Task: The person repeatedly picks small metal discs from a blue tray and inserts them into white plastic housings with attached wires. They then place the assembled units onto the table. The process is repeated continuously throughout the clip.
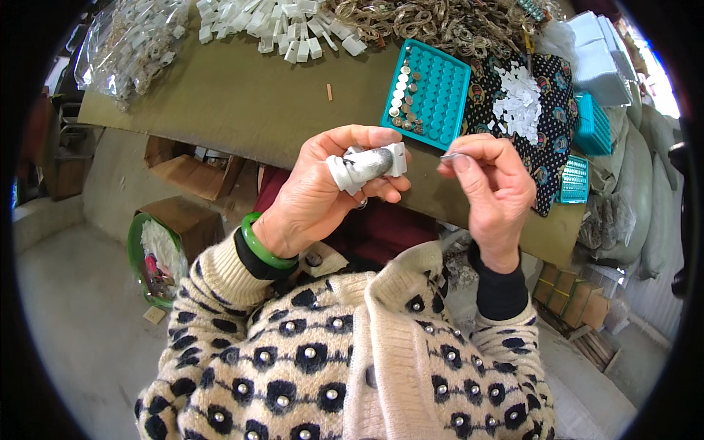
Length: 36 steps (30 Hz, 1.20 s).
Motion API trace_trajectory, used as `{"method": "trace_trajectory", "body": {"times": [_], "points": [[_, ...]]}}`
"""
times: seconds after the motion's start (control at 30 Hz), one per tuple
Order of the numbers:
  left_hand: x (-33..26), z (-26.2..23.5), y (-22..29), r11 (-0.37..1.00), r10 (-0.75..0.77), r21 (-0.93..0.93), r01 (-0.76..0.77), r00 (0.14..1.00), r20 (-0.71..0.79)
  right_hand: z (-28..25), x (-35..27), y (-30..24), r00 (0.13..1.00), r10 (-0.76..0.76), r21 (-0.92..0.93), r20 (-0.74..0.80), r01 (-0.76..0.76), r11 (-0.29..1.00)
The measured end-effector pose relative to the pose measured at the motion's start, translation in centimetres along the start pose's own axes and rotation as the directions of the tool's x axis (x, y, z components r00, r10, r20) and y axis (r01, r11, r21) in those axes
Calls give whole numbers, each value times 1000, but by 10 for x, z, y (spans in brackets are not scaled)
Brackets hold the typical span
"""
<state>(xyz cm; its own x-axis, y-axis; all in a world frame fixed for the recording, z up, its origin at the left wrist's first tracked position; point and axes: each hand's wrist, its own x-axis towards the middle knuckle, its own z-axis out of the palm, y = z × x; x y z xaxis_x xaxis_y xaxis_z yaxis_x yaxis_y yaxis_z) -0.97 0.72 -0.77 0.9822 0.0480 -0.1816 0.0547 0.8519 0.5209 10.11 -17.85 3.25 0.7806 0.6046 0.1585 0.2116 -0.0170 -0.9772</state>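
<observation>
My left hand [308,176] is closed around a small white plastic housing [398,159], held up over the table's near edge. A white wrapping [356,170], smudged dark grey, appears to cover the thumb that presses on the housing. To its right, my right hand [493,187] pinches a thin silvery disc [451,155] between thumb and forefinger, seen nearly edge-on. The two hands are a short gap apart. Just beyond them lies a teal tray [389,99] with round recesses; silvery button cells [398,94] fill some on its left side.
White plastic housings [293,29] and tangled clear cords [425,22] lie along the far side. White paper pieces [518,103] rest on a dark patterned cloth [543,172]. More teal trays [591,125] are stacked at right. A green bin [136,257] and cardboard box [194,227] stand lower left.
</observation>
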Motion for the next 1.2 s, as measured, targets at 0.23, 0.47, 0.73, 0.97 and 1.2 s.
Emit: {"method": "trace_trajectory", "body": {"times": [0.23, 0.47, 0.73, 0.97, 1.2], "points": [[-5, 4, 1, 995, 0, -95, 2, 1000, 17, 37, 2, 6, 991, -134, 102, 20, 132, 986], [-6, 2, 1, 993, -19, -116, 21, 1000, 13, 41, 2, 8, 982, -191, -24, 12, 191, 981], [-8, -2, 2, 991, 0, -132, 1, 1000, 10, 46, 3, 6, 984, -179, -58, 20, 180, 982], [-8, -8, 4, 990, 17, -139, -18, 1000, -6, 51, 8, 4, 961, -275, -187, 44, 278, 942], [-8, -12, 7, 987, 44, -155, -38, 999, 31, 55, 12, 4, 968, -241, -141, 68, 248, 958]]}}
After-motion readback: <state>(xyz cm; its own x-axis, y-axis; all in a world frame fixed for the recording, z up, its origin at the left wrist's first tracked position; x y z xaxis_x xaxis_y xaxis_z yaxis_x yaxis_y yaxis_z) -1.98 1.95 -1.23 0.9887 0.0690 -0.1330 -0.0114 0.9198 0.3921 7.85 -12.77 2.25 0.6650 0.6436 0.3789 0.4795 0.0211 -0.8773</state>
